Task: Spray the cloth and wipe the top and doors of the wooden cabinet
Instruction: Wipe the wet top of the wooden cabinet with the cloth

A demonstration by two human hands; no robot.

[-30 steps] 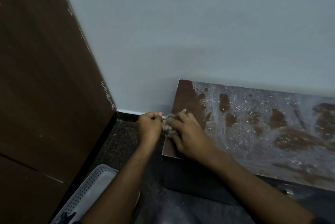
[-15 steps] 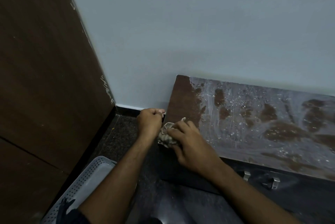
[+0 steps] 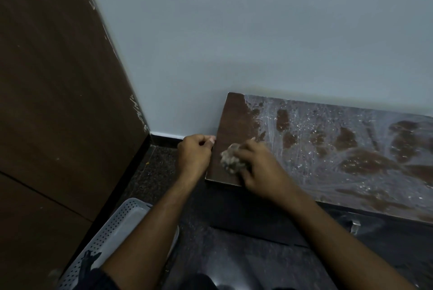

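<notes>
Cloth bunched in right-hand fingers on cabinet top; basket beside left arm.

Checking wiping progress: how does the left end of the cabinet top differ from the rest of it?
The left end of the cabinet top shows clean dark brown wood; the rest is covered in whitish streaks and specks with brown patches. The right hand holds the cloth on the left end; nothing lies on the rest. Both are flat.
</notes>
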